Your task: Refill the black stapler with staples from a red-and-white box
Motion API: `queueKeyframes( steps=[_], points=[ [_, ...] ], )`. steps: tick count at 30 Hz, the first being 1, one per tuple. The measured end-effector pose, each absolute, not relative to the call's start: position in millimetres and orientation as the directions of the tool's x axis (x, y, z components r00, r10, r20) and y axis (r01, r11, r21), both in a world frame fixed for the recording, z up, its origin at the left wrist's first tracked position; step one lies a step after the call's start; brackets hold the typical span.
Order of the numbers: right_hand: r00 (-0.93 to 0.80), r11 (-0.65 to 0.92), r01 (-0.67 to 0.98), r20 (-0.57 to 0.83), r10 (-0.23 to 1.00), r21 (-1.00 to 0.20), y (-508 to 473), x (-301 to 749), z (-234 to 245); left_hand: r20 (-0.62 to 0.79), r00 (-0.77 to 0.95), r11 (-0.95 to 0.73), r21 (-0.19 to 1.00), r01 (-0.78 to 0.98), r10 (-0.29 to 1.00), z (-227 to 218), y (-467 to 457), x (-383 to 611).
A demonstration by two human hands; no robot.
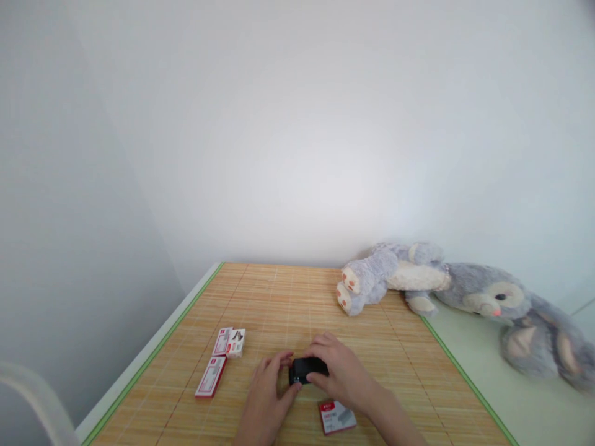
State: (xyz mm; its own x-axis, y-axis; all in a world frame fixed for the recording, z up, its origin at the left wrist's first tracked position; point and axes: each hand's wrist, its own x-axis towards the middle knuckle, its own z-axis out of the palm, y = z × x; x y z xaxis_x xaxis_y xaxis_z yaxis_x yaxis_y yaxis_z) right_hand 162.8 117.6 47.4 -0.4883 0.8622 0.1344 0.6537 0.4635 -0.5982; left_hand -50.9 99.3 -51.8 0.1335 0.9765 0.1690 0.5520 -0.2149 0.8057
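Note:
Between my two hands a small black stapler (pixel 301 368) lies on the bamboo mat, its right part hidden under my fingers. My right hand (pixel 337 365) is closed over it from the right, thumb on the near side and fingers on the far side. At its left end my left hand (pixel 269 393) pinches it, thumb at the near corner and index finger at the far one. Just in front of my right wrist is a red and white staple box (pixel 336 417), lying flat.
Left of my hands lie a red and white box (pixel 211 376), a similar box (pixel 222 341) and a small white box (pixel 236 342), close together. A grey plush rabbit (pixel 418 276) stretches along the back right by the wall. The bamboo mat (pixel 279 297) has green edging.

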Motion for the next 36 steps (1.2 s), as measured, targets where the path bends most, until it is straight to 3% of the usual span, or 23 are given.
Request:
queueKeyframes(
  steps=[3, 7, 10, 12, 15, 19, 23, 26, 31, 36],
  points=[
    [-0.474, 0.436, 0.652, 0.116, 0.873, -0.62, 118, 165, 40, 0.178, 0.126, -0.218, 0.794, 0.568, 0.976, -53, 98, -53],
    [-0.381, 0.345, 0.654, 0.1, 0.919, -0.673, 117, 179, 32, 0.299, 0.135, -0.32, 0.748, 0.581, 0.945, -41, 91, -55],
    [-0.277, 0.267, 0.649, 0.106, 0.955, -0.712, 116, 197, 22, 0.288, 0.411, -0.483, 0.698, 0.528, 0.865, -28, 83, -36],
    [-0.226, 0.24, 0.625, 0.121, 0.966, -0.743, 115, 209, 15, 0.208, 0.677, -0.606, 0.673, 0.424, 0.706, -22, 80, -12],
    [-0.187, 0.199, 0.584, 0.109, 0.976, -0.787, 113, 225, 7, 0.154, 0.822, -0.685, 0.648, 0.335, 0.548, -23, 82, 20],
    [-0.143, 0.156, 0.557, 0.09, 0.986, -0.816, 103, 235, 0, 0.08, 0.753, -0.621, 0.626, 0.471, 0.653, -31, 88, 6],
    [-0.061, 0.093, 0.55, 0.071, 0.996, -0.83, 87, 234, -11, 0.134, 0.449, -0.409, 0.689, 0.599, 0.884, -38, 85, -53],
    [0.011, 0.052, 0.52, 0.067, 0.998, -0.853, 73, 229, -21, 0.142, 0.263, -0.28, 0.729, 0.625, 0.954, -38, 77, -80],
    [0.14, 0.008, 0.525, 0.095, 0.986, -0.851, 62, 221, -31, 0.153, 0.285, -0.307, 0.702, 0.643, 0.946, -33, 74, -82],
    [0.137, 0.007, 0.522, 0.091, 0.986, -0.853, 60, 219, -28, 0.212, 0.297, -0.358, 0.68, 0.639, 0.931, -38, 75, -84]
  ],
)
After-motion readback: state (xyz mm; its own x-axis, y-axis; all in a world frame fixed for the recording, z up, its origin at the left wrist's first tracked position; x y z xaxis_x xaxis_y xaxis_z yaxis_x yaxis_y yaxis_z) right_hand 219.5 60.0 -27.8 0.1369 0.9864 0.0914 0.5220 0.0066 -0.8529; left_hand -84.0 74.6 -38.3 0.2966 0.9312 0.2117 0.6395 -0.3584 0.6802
